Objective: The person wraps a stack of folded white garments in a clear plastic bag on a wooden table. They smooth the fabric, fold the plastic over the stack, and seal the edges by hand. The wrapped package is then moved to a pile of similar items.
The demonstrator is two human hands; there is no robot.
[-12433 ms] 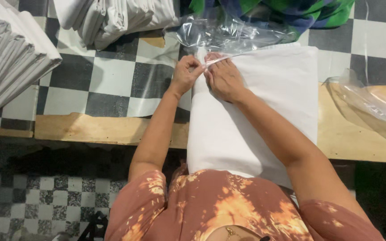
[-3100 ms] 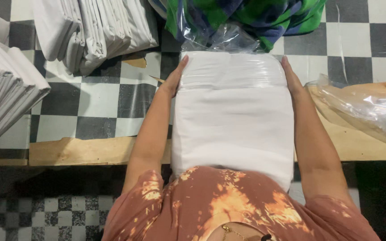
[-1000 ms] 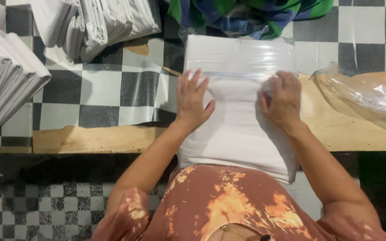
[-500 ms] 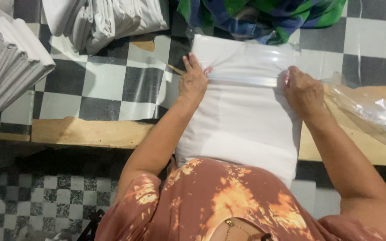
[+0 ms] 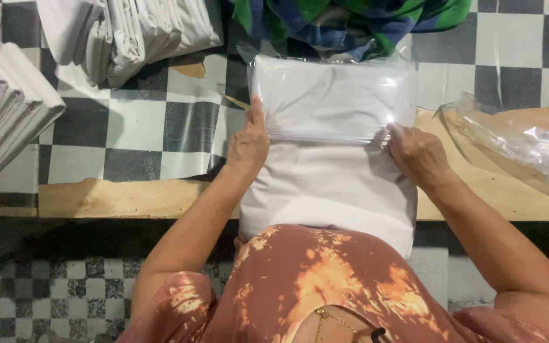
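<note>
Bag edge [image 5: 325, 134] lower, between fingers [image 5: 257, 111]

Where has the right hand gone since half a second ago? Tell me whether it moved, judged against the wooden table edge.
Yes. The right hand has slid toward the person, nearer the wooden table edge, pulling the clear plastic bag along the folded white cloth.

A folded white cloth bundle [image 5: 332, 184] is laid flat on the worktop, its near end hanging over the front edge. Its far half is covered by a clear plastic bag [image 5: 335, 95], glossy and creased, whose open edge runs straight across the middle of the bundle. That edge is gripped at both sides.
</note>
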